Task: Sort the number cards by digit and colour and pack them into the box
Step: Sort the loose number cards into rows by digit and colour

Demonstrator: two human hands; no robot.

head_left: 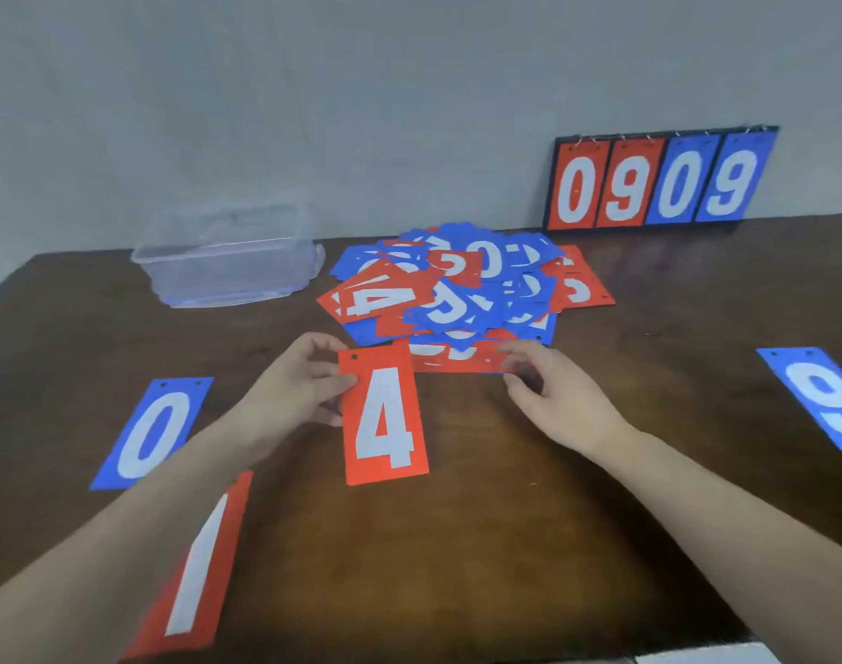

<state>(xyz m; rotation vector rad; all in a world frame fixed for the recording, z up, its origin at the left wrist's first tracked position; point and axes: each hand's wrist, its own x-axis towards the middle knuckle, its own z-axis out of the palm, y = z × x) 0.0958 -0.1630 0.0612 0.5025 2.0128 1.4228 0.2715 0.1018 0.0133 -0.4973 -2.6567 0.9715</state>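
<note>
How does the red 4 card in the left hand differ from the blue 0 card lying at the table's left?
The red 4 card is red, the blue 0 card blue. Their digits differ. The left hand pinches the 4; the 0 lies untouched. Both have white numerals.

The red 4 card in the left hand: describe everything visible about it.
The red 4 card is a flat, stiff-looking orange-red rectangle with a white 4 and a punched hole near its top left corner. It faces the camera upright, slightly tilted, above the brown table, just in front of the card pile. The left hand pinches its left edge.
</note>
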